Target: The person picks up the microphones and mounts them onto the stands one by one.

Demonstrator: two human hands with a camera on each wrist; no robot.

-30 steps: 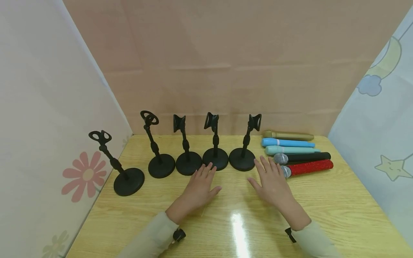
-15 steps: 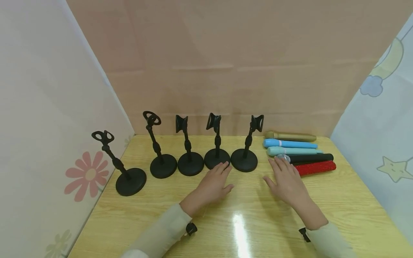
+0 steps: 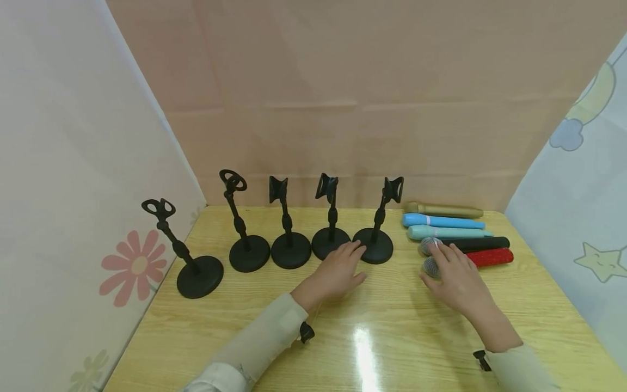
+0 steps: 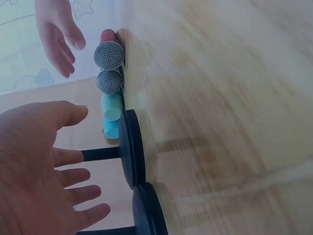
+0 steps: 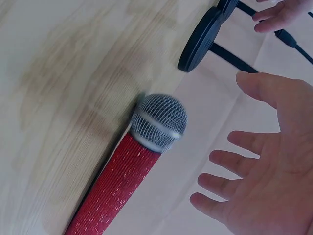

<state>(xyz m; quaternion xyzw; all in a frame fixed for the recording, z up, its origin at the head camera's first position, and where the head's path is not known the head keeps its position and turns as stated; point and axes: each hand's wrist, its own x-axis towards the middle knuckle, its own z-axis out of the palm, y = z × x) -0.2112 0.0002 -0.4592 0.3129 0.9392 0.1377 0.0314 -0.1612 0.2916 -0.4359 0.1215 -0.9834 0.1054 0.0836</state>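
Observation:
My right hand [image 3: 458, 280] hovers with spread fingers above the red microphone [image 3: 490, 257]; in the right wrist view a gap separates the palm from that microphone's silver mesh head [image 5: 160, 120]. Behind it lie a black microphone [image 3: 477, 243], a mint one [image 3: 446, 233], a blue one [image 3: 441, 221] and a gold one [image 3: 443, 209]. My left hand [image 3: 335, 272] reaches over the table before the rightmost black microphone stand [image 3: 376, 247], fingers relaxed and holding nothing. Whether its fingertips touch the stand's base cannot be told. Another stand [image 3: 331, 242] is just left of it.
Further left on the wooden table [image 3: 220, 337] stand more black microphone stands, one in the middle [image 3: 291, 250], one beside it [image 3: 249, 253] and one at the far left [image 3: 200, 276]. A beige backdrop [image 3: 303, 109] rises behind; patterned panels flank both sides.
Both hands have shifted right, the right one from beside the rightmost stand to over the microphones. The left has moved toward the rightmost stand. Stands and microphones lie as before; the view has shifted slightly.

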